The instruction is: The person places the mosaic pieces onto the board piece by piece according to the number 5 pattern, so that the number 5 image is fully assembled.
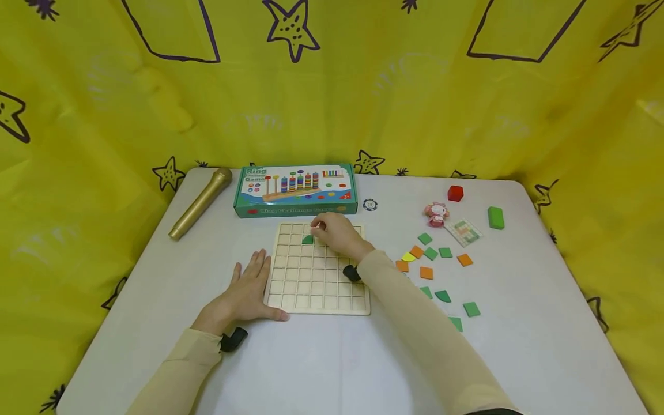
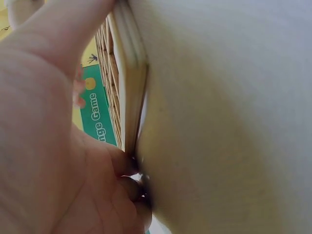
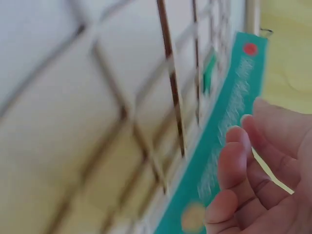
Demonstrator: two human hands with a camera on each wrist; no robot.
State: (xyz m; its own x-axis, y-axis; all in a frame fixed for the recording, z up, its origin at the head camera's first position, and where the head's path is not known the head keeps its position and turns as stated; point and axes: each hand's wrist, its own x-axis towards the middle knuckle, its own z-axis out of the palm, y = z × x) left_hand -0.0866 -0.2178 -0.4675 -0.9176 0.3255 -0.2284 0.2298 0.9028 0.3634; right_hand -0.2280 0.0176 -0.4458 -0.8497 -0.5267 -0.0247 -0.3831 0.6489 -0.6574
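A pale wooden grid board (image 1: 310, 290) lies flat on the white table. One dark green quarter-round tile (image 1: 308, 240) sits in a cell near its top edge. Just right of that tile, my right hand (image 1: 339, 235) hovers over the board; in the right wrist view its fingers (image 3: 233, 161) are loosely bent and nothing shows between them. My left hand (image 1: 242, 300) rests with spread fingers at the board's lower left corner, thumb along the front edge. The left wrist view shows that hand against the board's side (image 2: 131, 97).
Several loose tiles, among them an orange tile (image 1: 426, 273) and a yellow tile (image 1: 408, 257), lie right of the board near a pattern card (image 1: 464, 232), figurine (image 1: 437, 214), red block (image 1: 455, 193) and green block (image 1: 495, 218). Behind are a game box (image 1: 295, 193), chip (image 1: 370, 204) and gold microphone (image 1: 199, 204).
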